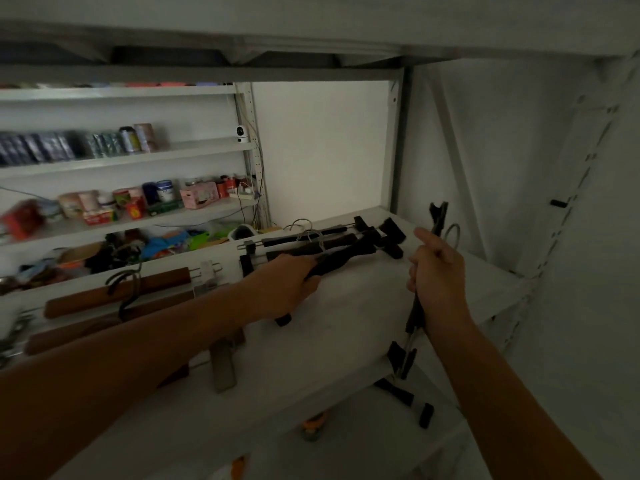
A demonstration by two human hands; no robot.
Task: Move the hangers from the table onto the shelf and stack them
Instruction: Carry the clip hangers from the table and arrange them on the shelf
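Dim light, edges of the view blurred.

Far left: back shelves (pixel 138 154) hold jars, tins and small boxes. A small white camera (pixel 242 134) sits at their right end.

Left part of the white shelf (pixel 346 327) in front of you: two wooden hangers (pixel 117 296) lie flat and roughly parallel, with dark hooks curling over them. Your left forearm crosses above the nearer one.

Centre, your left hand (pixel 282 289): clenched round a black hanger (pixel 341 259), fingers wrapped over the bar. One end of that hanger sticks out below your hand. The other end runs up and right onto the pile of black hangers (pixel 311 239), so it lies slanted across the pile and touches it.

The pile lies flat toward the back of the shelf. Its bars are roughly side by side, the wire hooks point toward the back edge, and the clips bunch at the right end.

Right of the pile and apart from it, your right hand (pixel 438 282): grasping an upright hanger (pixel 412 318) by its bar, fingers curled round it, one finger lifted straighter toward the top. Its metal hook (pixel 453 235) loops just behind your knuckles. One clip stands above your hand and another hangs below your wrist, past the shelf's front edge. Cannot tell whether this hanger touches the shelf edge.
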